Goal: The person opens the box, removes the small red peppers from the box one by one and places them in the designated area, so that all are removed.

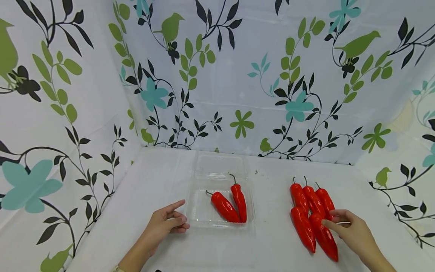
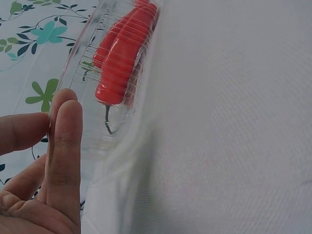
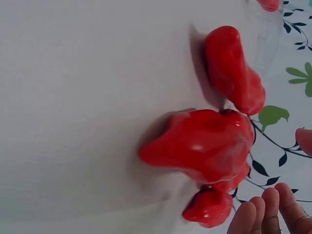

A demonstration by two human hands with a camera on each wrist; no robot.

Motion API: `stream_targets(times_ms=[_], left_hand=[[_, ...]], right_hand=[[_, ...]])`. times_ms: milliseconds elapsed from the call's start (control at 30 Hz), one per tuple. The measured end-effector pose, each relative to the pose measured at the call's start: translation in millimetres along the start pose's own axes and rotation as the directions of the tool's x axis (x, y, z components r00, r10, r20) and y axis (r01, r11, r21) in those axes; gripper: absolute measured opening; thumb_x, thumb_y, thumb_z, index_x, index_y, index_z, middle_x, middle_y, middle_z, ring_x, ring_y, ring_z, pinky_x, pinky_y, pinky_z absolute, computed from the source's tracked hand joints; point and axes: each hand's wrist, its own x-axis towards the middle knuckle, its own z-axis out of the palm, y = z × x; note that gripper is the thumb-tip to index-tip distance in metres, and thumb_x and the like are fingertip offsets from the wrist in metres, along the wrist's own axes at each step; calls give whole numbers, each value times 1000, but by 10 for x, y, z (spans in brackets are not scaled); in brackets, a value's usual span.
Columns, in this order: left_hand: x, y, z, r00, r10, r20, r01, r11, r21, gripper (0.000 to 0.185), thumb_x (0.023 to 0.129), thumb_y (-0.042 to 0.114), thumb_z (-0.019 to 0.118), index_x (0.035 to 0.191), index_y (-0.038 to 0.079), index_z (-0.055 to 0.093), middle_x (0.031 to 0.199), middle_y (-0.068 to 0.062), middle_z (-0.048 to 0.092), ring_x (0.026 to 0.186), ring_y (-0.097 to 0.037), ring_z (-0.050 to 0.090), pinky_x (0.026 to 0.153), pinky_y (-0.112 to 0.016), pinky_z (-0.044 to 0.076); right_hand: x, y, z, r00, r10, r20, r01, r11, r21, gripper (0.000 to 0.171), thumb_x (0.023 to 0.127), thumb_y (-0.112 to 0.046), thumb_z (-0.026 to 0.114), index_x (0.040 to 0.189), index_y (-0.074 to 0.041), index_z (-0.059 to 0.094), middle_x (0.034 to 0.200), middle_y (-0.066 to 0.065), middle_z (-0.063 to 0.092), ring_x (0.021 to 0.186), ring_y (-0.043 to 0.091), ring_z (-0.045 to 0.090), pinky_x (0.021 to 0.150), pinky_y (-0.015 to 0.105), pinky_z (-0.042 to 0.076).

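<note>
— Head view, hands?
— I log left hand [image 1: 167, 223] relaxed, touching tray [image 1: 204, 219]; right hand [image 1: 351, 230] fingering the five loose peppers [image 1: 312, 215].
— Tray contents?
— Two peppers [image 1: 231, 204].

Red peppers [image 1: 314, 215], clear tray [image 1: 204, 215], white table [image 1: 272, 245], floral bird-print backdrop [image 1: 238, 75].

The head camera looked forward and down over the table [image 1: 272, 241]. Each wrist camera sat low and close: left shared the clear container [image 2: 92, 97], right the loose peppers [image 3: 204, 146].
</note>
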Motion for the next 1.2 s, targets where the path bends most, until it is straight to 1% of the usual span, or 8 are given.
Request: stream_targets(times_ms=[200,333,533,667,767,933,1100,1200], left_hand=[[4,-3,-2,1000,-1,4,1,1000,-3,67,93,0,69,152,-3,39,98,-13,64,88,-28,73,81,-36,62],[2,-6,-6,1000,-2,6,2,1000,-3,67,93,0,69,152,-4,38,98,-13,64,88,-28,73,81,-36,62],[3,-13,-9,1000,-3,1,3,1000,-2,67,93,0,69,152,-4,39,98,-13,63,88,-28,73,80,-37,62],[6,-21,-15,1000,-5,-3,5,1000,-2,67,93,0,69,152,-4,39,97,-13,64,87,-28,73,80,-37,62],[4,-27,-25,1000,-9,-7,9,1000,-4,67,93,1,70,152,-3,39,98,-13,64,88,-28,73,80,-37,62],[-5,-23,-27,1000,-13,-11,13,1000,-11,67,93,0,69,153,-3,39,98,-13,64,88,-28,73,81,-37,62],[-10,-4,-2,1000,-13,-8,13,1000,-13,66,93,-1,68,152,-3,39,97,-13,64,88,-28,73,81,-36,62],[-14,11,12,1000,-10,-7,10,1000,-8,66,93,-2,68,152,-4,39,97,-13,64,88,-27,73,80,-36,62]], right_hand=[[-45,-320,-33,987,-149,-59,145,987,-71,80,86,-48,79,137,5,48,120,26,56,106,39,55,70,38,62],[-90,-555,39,959,-272,-78,267,961,-75,73,85,-39,82,136,2,51,121,24,57,107,39,56,70,38,63],[-162,-870,225,874,-482,-59,478,875,-73,63,82,-34,86,131,-6,58,119,14,62,106,32,60,78,33,61],[-202,-1080,375,813,-582,-26,579,812,-77,59,79,-36,88,127,-15,62,117,4,63,104,23,60,78,27,59],[-254,-1280,502,772,-636,5,634,769,-79,60,75,-36,91,126,-20,64,117,-3,63,104,18,60,80,29,58],[-367,-1635,714,706,-701,99,705,709,-9,62,74,-34,91,129,-23,64,123,-7,62,111,19,61,88,39,59],[-477,-1901,891,656,-727,203,726,681,90,70,76,-36,89,139,-32,58,131,-13,59,120,21,59,89,37,59],[-515,-2021,981,628,-743,231,723,667,179,73,78,-34,89,143,-33,55,135,-13,57,121,19,59,90,37,59]])
